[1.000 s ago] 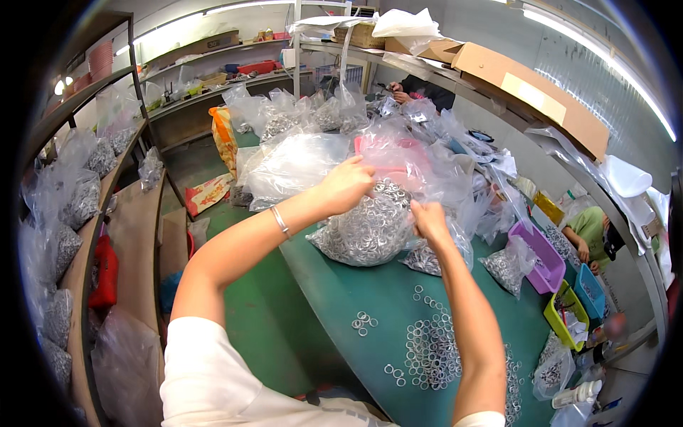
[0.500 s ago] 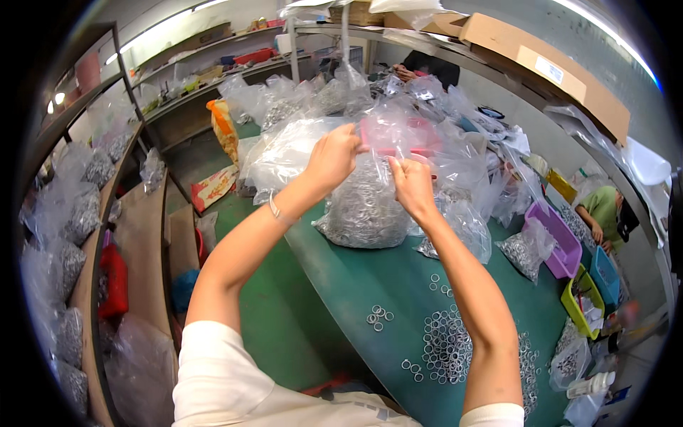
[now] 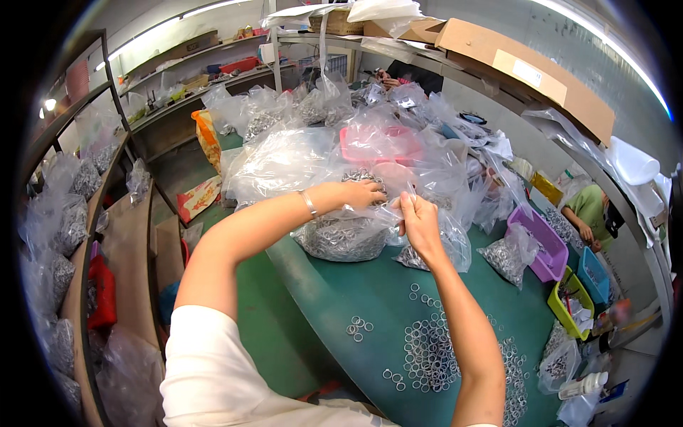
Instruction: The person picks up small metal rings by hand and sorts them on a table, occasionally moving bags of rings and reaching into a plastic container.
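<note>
A clear plastic bag (image 3: 338, 238) full of metal rings stands on the green table. My left hand (image 3: 364, 193) reaches over the upper part of the bag, palm down, its fingers apart and loosely bent against the plastic and the rings. Just beyond that hand, more metal rings (image 3: 361, 174) show in the bag's mouth. With thumb and fingers pinched together, my right hand (image 3: 420, 219) grips the bag's gathered edge. Loose metal rings (image 3: 430, 349) lie scattered on the table under my right forearm. A pink basket (image 3: 384, 144) sits behind the bag, partly covered by clear plastic.
Filled clear bags crowd the table's far side. Purple (image 3: 548, 249), blue (image 3: 596, 274) and lime-green baskets (image 3: 562, 302) line the right edge, near a white bottle (image 3: 583, 386). Another person's green sleeve (image 3: 589, 206) appears at right. Shelves with bags (image 3: 67, 277) stand at left.
My left hand has come down from the raised bag top to the rings at its mouth. The right hand still pinches the plastic, now slightly lower in the picture. The view has shifted slightly.
</note>
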Demonstrator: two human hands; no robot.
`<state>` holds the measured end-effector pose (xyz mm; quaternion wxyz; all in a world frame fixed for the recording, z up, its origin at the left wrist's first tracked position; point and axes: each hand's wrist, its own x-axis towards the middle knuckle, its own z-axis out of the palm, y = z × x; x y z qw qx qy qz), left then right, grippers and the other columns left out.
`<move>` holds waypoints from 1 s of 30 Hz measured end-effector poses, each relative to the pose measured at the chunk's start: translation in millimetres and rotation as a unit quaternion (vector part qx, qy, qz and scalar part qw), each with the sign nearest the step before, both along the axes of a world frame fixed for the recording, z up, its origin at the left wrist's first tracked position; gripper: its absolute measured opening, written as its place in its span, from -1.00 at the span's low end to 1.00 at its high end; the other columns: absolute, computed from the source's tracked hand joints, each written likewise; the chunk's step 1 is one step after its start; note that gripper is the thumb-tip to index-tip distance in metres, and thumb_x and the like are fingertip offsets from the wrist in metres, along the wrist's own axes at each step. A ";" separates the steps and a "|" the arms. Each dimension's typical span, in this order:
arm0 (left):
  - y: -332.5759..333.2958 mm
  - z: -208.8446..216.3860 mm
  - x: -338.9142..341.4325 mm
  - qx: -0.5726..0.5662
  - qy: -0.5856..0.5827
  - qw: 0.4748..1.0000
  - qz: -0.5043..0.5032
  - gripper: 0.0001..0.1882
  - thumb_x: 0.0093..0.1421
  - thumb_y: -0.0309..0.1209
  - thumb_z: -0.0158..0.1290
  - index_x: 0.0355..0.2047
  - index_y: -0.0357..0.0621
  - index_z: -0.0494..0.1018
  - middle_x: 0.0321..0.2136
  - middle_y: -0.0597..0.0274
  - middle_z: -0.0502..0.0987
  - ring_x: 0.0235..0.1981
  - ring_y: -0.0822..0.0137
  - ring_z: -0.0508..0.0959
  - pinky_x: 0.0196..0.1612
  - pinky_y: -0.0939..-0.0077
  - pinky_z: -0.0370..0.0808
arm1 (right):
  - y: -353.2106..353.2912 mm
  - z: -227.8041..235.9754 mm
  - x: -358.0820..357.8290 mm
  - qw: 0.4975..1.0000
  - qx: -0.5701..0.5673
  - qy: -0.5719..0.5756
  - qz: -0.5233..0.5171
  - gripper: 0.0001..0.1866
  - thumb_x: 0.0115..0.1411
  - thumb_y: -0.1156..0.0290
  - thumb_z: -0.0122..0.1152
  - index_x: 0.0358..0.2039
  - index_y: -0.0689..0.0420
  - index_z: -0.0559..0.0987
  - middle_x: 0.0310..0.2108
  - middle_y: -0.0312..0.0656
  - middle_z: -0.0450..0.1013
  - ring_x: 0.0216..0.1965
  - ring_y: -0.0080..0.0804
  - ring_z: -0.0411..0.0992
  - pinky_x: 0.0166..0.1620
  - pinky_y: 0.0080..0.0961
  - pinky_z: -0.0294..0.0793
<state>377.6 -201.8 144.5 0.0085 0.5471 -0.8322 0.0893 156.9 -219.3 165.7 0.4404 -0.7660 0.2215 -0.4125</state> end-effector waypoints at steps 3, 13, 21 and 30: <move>22.0 21.8 -14.3 0.127 -0.014 0.988 0.090 -0.35 0.06 -0.28 0.17 0.19 0.03 0.27 0.17 0.03 0.28 0.10 0.00 0.41 0.10 0.21 0.37 | -3.7 -6.8 -12.3 1.000 0.012 0.013 -0.018 -0.58 0.36 0.19 -0.05 -0.49 0.24 0.56 -0.76 -0.30 0.34 -0.77 -0.60 0.31 -0.66 -0.59 0.28; 35.5 70.8 -23.8 0.140 0.039 0.982 0.119 -0.50 0.15 -0.49 -0.02 0.15 0.00 0.36 0.27 0.03 0.19 0.22 0.01 0.29 0.21 0.26 0.28 | 2.1 -9.4 -8.7 0.993 0.094 -0.020 0.066 -0.60 0.37 0.15 -0.08 -0.31 0.22 0.58 -0.59 -0.26 0.43 -0.72 -0.59 0.35 -0.65 -0.65 0.27; 32.1 47.9 20.7 0.239 0.009 0.959 0.151 -0.51 0.21 -0.43 -0.09 0.18 0.08 0.32 0.08 0.02 0.44 0.08 0.05 0.45 0.13 0.22 0.37 | 33.4 -10.5 -76.0 0.969 0.237 -0.044 0.061 -0.65 0.34 0.20 -0.01 -0.15 0.23 0.56 -0.38 -0.20 0.49 -0.52 -0.55 0.47 -0.53 -0.62 0.40; 184.7 16.4 -179.0 -0.047 0.378 0.923 -0.058 -0.73 0.08 -0.64 0.05 -0.16 -0.23 0.45 -0.18 0.04 0.47 -0.10 0.05 0.49 -0.07 0.31 0.45 | 208.3 -119.1 -243.5 0.921 -0.112 0.362 -0.094 -0.51 0.04 0.32 0.32 0.03 0.04 0.50 0.14 -0.11 0.29 0.20 -0.01 0.18 0.17 -0.10 0.20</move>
